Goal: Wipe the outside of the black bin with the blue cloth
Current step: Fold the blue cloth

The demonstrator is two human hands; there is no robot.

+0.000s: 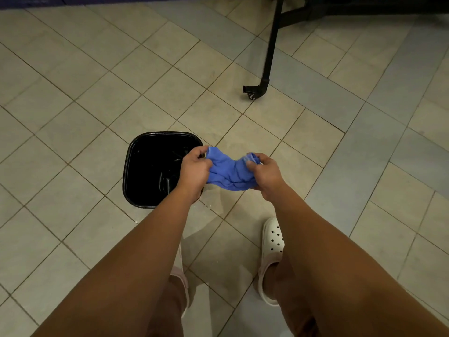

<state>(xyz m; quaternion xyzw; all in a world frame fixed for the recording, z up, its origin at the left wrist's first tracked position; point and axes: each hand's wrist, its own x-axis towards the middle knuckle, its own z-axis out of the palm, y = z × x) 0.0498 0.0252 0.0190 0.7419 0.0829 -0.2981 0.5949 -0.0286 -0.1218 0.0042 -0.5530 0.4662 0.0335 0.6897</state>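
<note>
The floor (102, 98) was laid with pale square tiles, their grout lines running on a slant across the view. At the far right stood a black metal leg (272, 45) of some piece of furniture, reaching down from a dark frame at the top edge and ending in a small foot (252, 90) that rested on the tiles, well apart from everything else. Along the top left edge ran a dark blue strip, too little of it in view to tell what it was. Below the arms a white clog (273, 237) with round holes covered the person's right foot, and only a sliver of the other shoe showed under the left forearm.

Nothing lay between the person and the bin (150, 171). It stood open-topped on the tiles, left of centre, black and glossy, with a square mouth and rounded corners. The view looked straight down into it, so its outer walls were almost hidden; the inside was dark with a few faint glints. The left hand and wrist crossed in front of its right rim and near corner.

The cloth (228, 171) was blue, soft and crumpled, bunched into folds and stretched between the two hands just right of the bin, held in the air above the floor. The left hand (195, 166) was closed on its left end, fingers curled over the fabric. The right hand (263, 171) gripped the other end, thumb and fingers pinching a gathered tuft.
</note>
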